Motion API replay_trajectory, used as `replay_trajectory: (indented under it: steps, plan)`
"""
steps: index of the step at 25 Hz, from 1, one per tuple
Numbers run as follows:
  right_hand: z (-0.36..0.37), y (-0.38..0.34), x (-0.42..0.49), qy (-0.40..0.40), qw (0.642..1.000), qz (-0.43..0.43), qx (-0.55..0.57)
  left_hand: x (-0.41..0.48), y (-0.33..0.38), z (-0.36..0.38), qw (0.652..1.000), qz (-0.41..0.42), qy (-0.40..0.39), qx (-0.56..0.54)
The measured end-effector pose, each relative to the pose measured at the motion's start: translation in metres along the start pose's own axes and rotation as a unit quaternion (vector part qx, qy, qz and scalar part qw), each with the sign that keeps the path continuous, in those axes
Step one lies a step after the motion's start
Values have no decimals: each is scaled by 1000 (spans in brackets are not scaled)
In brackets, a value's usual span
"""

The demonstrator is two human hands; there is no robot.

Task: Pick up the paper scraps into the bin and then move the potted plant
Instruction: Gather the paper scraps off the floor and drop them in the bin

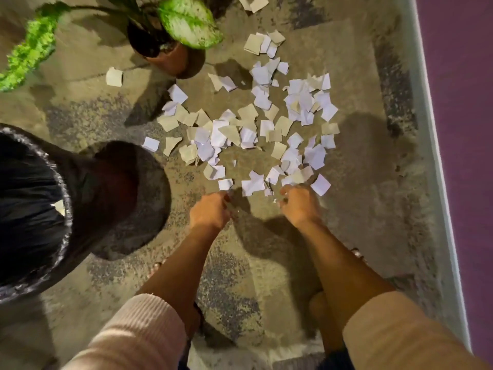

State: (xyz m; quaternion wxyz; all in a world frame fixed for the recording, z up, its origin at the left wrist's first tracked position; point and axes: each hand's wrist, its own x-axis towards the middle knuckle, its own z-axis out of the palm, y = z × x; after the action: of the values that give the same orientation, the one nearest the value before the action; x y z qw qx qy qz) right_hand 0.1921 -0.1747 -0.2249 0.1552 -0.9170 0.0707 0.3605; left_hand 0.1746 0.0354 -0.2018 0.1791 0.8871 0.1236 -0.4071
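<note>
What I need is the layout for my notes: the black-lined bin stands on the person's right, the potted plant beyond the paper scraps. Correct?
Not quite. The head view shows the black-lined bin on the person's left, not right. The potted plant does stand beyond the paper scraps.

The single head view looks steeply down from above, close over both forearms, at the floor.
</note>
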Motion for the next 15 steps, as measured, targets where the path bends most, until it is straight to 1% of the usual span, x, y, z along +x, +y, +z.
replay_trajectory:
  steps: [4,7,10,12,15]
  plan:
    - [45,23,25,-37,999,-14,3,22,-16,64,999,-37,36,-6]
    - [72,25,35,-18,1000,-19,2,36,-18,91,997,-37,63,-15]
    - [89,24,39,28,998,-24,-41,47,-15,109,995,-21,96,-13]
    - [94,27,41,48,995,-44,-71,52,-13,116,994,-13,113,2]
    - [93,33,46,34,991,-95,-93,60,-13,120,992,-19,125,20]
